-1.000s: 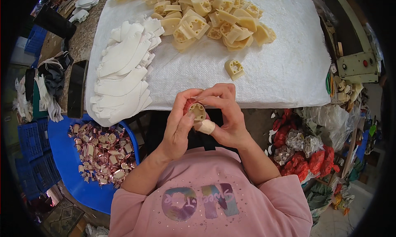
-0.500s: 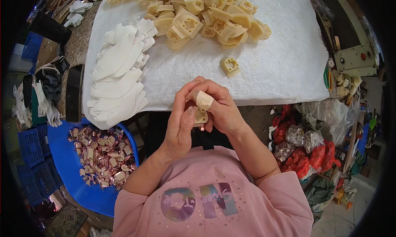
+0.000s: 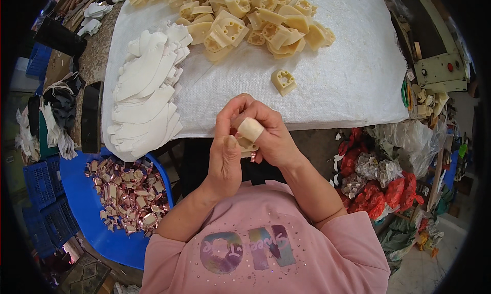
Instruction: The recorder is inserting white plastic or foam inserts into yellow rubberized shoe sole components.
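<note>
1. The left hand [image 3: 226, 158] grasps a cream moulded heel-shaped piece [image 3: 248, 145] from its left side, the thumb pressed along it and the fingers curled behind.
2. The right hand [image 3: 272, 140] closes on the same piece from the other side; its thumb wears a tan wrap [image 3: 250, 129] and lies over the top of the piece.
3. This piece sits between both hands, just in front of the near edge of the worktable; a bit of shiny pink covering [image 3: 253, 156] shows at its lower end, and the fingers hide much of the rest.
4. Beyond the hands, a single cream heel-shaped block [image 3: 284, 83] rests on a white woven sheet [image 3: 348, 84], near a large heap of similar blocks [image 3: 225, 34].
5. Overlapping white curved cutouts [image 3: 143, 97] lie along the sheet's left side.
6. At lower left, a blue tub [image 3: 79, 197] holds many pink metallic-covered pieces [image 3: 128, 194].
7. To the right, below table level, are red plastic bags [image 3: 371, 199].
</note>
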`<state>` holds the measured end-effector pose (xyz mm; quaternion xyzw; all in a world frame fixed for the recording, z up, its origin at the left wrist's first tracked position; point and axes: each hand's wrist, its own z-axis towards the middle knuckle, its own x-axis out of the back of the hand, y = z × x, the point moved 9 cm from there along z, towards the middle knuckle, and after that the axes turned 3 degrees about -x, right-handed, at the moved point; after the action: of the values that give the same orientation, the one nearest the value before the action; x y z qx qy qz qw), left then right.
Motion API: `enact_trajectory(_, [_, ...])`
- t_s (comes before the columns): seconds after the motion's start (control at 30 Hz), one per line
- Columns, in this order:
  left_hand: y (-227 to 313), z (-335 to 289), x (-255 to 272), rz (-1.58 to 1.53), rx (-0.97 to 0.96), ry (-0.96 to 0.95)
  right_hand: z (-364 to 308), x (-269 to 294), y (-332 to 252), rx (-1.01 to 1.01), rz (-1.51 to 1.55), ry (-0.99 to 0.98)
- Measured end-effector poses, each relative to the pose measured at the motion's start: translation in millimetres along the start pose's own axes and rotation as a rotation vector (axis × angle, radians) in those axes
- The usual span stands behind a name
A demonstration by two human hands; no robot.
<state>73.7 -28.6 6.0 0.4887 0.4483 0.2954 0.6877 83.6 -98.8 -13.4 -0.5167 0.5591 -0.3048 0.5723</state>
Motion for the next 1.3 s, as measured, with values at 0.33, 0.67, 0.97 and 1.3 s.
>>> enact_trajectory(0.33, [6,2,17,0.107,-0.087,0.283,-12,-15,-14,0.433,-0.244,0.01])
enact_trajectory(0.67, [6,-3,15,0.085,-0.169,0.256,-18,-18,-17,0.429,-0.185,0.065])
enact_trajectory(0.97, [-9,3,15,-0.414,0.105,0.082,-8,-5,0,0.091,-0.068,0.008])
enact_trajectory(1.3, [30,-2,4,0.735,-0.361,-0.118,-14,-10,-55,0.314,-0.951,0.17])
